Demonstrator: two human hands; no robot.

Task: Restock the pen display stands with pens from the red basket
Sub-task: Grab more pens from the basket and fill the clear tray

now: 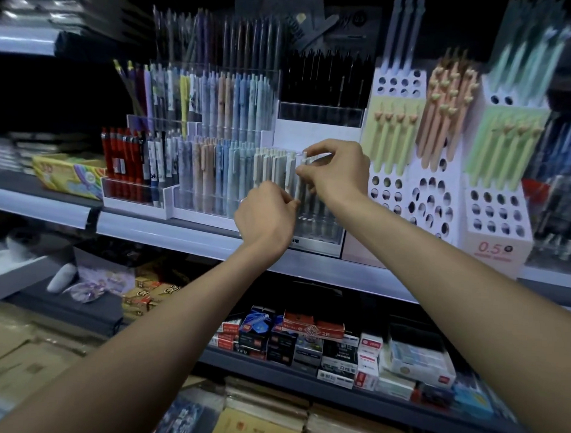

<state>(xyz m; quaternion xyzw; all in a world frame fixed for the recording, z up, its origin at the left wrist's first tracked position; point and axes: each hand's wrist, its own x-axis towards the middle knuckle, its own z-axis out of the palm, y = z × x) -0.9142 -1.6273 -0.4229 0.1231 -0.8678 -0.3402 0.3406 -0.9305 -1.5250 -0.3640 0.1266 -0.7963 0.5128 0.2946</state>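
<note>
A pale pen [299, 184] stands upright at the right end of the clear display stand [321, 232]. The right hand [340, 176] pinches its top and the left hand [264, 215] pinches its lower end, with both arms outstretched.

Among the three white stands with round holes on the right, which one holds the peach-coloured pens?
The middle stand. Its peach pens stand between the yellow-green pens to the left and the green pens to the right.
</note>
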